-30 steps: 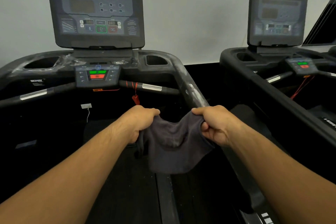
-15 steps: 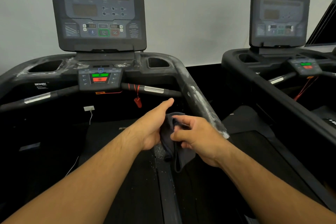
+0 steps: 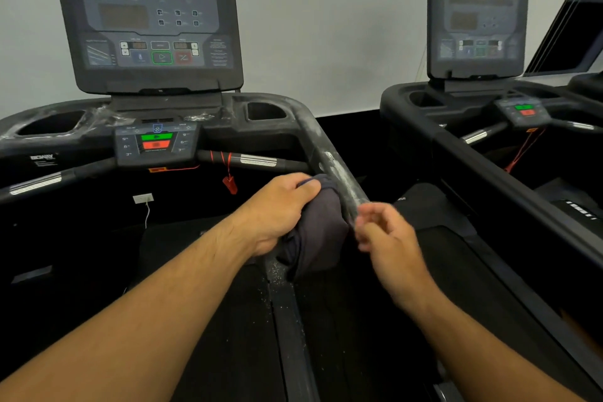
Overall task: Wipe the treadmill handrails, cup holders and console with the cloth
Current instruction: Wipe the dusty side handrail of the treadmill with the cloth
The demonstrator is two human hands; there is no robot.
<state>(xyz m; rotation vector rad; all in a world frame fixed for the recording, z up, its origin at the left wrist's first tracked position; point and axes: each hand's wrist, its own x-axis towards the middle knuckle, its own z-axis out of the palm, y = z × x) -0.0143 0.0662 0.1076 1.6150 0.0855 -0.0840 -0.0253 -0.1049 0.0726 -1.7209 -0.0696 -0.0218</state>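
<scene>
My left hand [image 3: 277, 209] grips a bunched dark grey cloth [image 3: 318, 232] and holds it against the inner side of the dusty right handrail [image 3: 329, 157]. My right hand [image 3: 388, 235] hovers just right of the cloth, fingers loosely curled and blurred, holding nothing. The console [image 3: 150, 26] stands upright ahead at the upper left. Below it sit the left cup holder [image 3: 49, 122] and the right cup holder [image 3: 266, 111], both rimmed with white dust. A small control panel [image 3: 156, 143] with green and red buttons sits between the front grip bars.
A red safety clip [image 3: 230, 184] hangs on a cord below the right grip bar. A second treadmill [image 3: 476, 29] stands to the right. White specks lie on the side rail [image 3: 277, 274] of the belt deck below my hands.
The cloth went from stretched between both hands to bunched in my left hand. My left hand carried it up and right onto the right handrail. My right hand let go.
</scene>
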